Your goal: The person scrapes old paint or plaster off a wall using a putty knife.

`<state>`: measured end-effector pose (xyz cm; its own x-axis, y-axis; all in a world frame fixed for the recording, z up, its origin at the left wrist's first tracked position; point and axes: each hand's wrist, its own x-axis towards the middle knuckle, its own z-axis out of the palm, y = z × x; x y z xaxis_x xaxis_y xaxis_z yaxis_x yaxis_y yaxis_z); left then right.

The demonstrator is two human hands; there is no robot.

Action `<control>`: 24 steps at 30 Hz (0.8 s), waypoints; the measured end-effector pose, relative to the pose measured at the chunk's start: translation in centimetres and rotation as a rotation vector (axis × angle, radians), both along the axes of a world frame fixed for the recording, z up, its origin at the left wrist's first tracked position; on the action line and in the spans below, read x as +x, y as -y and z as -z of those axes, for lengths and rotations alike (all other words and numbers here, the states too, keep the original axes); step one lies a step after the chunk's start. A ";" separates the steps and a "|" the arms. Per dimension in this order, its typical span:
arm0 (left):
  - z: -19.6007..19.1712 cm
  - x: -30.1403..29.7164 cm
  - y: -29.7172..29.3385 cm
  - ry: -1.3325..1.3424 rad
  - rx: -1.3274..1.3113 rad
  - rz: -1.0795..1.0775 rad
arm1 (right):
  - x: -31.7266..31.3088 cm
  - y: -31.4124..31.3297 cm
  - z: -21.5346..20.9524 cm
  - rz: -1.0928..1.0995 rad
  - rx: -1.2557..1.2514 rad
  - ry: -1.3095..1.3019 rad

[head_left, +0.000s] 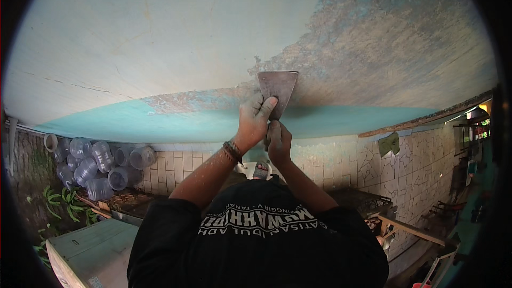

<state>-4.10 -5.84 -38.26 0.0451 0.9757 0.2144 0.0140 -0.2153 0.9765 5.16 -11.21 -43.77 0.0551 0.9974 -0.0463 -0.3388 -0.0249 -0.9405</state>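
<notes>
A wide metal scraper (279,84) stands with its broad edge against the painted wall (202,26), where pale paint meets a rough, bared patch (373,58). My left hand (255,120) grips the blade's lower left side, thumb laid across its face. Just below, my right hand (279,141) is wrapped round the handle, which is mostly hidden by the fingers. Dust coats both hands and forearms. A turquoise band (197,124) runs along the lower wall, partly scraped near my left hand.
Several clear plastic jars (98,162) are heaped at the left beside green plants (63,202). A pale cabinet (96,250) stands at the lower left. On the tiled floor (416,165) at the right lies a green cloth (389,144). Wooden pieces (410,230) lie at the lower right.
</notes>
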 end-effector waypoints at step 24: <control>-5.3 0.2 0.2 0.121 -0.003 0.095 | 1.5 0.7 -6.0 -0.141 0.058 -0.071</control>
